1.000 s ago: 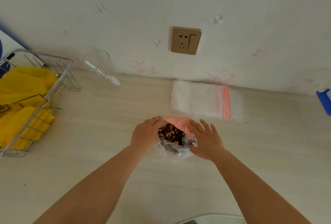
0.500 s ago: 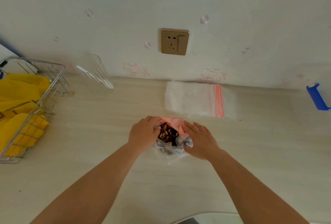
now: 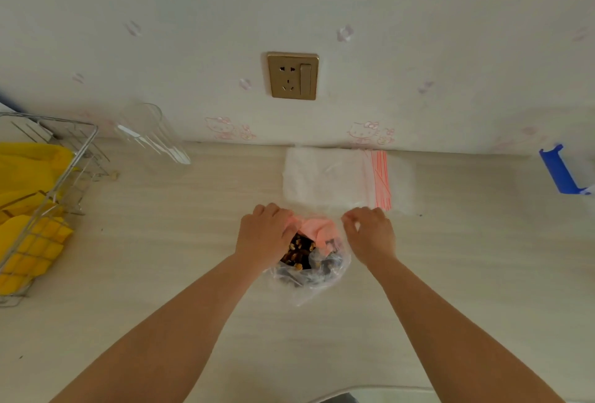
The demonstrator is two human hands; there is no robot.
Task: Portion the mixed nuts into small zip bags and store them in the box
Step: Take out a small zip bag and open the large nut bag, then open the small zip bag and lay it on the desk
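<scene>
The nut bag [image 3: 306,257] sat mid-counter, mouth spread. The left hand [image 3: 265,235] gripped its pink rim at 9 o'clock; the right hand [image 3: 370,232], at 3 o'clock, seemed to pinch clear film, though I cannot tell for sure. Opening appeared underway; next, probably, a zip bag [image 3: 341,182] at 12 o'clock. No box showed.

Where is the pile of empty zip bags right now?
In the head view, the stack of empty zip bags lies flat on the counter against the wall, below the wall socket, just beyond the hands and the open bag of nuts.
</scene>
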